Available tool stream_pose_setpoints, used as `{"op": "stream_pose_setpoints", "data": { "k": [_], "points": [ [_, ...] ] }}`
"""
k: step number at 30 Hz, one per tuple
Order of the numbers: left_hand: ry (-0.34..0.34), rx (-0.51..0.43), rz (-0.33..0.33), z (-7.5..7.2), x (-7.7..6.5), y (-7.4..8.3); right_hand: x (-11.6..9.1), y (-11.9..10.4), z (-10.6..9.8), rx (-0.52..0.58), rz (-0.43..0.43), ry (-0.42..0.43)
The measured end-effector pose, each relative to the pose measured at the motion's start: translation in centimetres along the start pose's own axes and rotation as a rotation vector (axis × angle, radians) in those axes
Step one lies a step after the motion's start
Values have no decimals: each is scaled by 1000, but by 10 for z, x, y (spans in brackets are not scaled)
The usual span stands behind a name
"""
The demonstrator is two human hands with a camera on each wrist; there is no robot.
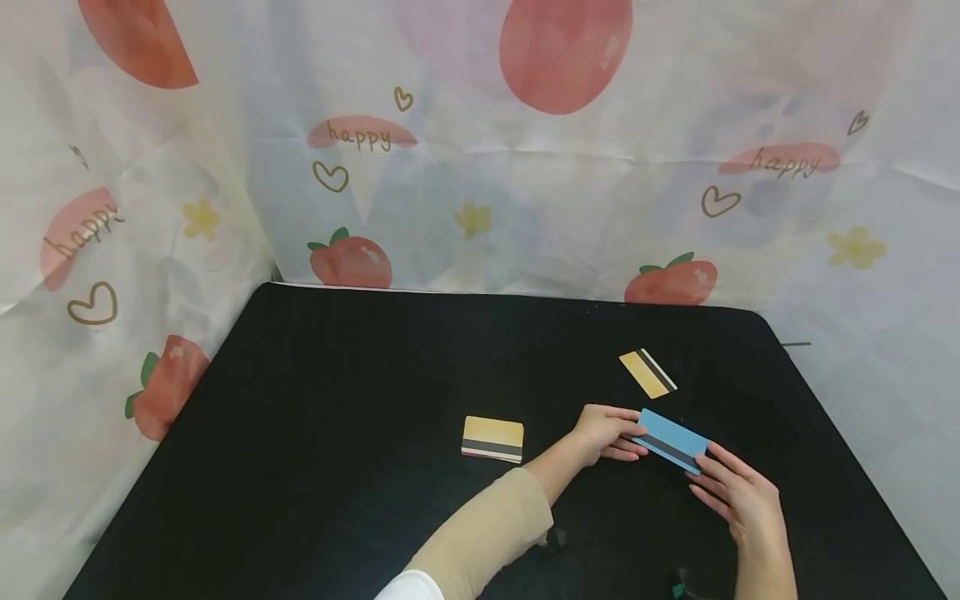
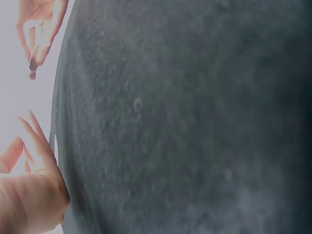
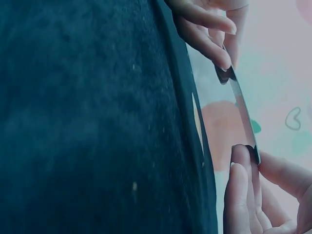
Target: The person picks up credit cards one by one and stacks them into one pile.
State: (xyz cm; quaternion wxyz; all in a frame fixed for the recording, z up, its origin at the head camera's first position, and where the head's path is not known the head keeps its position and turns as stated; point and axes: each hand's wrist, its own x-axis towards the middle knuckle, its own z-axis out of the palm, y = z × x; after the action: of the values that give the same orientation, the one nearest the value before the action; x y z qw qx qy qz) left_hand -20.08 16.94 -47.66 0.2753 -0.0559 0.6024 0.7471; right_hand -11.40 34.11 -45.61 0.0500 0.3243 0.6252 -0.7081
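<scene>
A blue card (image 1: 670, 440) with a dark stripe is held up between both hands over the black table. My left hand (image 1: 611, 433) pinches its left end, and my right hand (image 1: 738, 492) pinches the right end between thumb and fingers. Seen edge-on in the right wrist view, the card (image 3: 245, 114) spans from the left hand (image 3: 209, 29) above to the right hand (image 3: 258, 195) below. In the left wrist view the left hand (image 2: 34, 180) sits low at the left, with the right hand (image 2: 43, 29) above; the card barely shows there.
A small stack of yellow striped cards (image 1: 492, 433) lies left of the hands on the black table (image 1: 337, 375). Behind the blue card, one yellow card (image 1: 647, 373) lies at an angle. A printed curtain (image 1: 562, 192) hangs behind the table. A beige sleeve (image 1: 487, 529) covers the left forearm.
</scene>
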Motion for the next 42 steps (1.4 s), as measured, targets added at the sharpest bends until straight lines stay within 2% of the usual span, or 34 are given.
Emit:
{"op": "stream_pose_setpoints", "data": {
  "k": [11,17,23,28,42],
  "points": [
    [65,60,29,-19,-11,15,1,-8,20,-47,-84,-78],
    [55,73,44,-36,-14,22,1,-14,33,-63,-124,-139],
    [28,74,44,-55,-17,25,1,-16,47,-86,-127,-181],
    [7,54,45,-69,-20,25,2,-17,59,-109,-122,-201],
    [12,75,71,-106,-34,32,1,-14,97,-156,-155,-225]
  ]
}}
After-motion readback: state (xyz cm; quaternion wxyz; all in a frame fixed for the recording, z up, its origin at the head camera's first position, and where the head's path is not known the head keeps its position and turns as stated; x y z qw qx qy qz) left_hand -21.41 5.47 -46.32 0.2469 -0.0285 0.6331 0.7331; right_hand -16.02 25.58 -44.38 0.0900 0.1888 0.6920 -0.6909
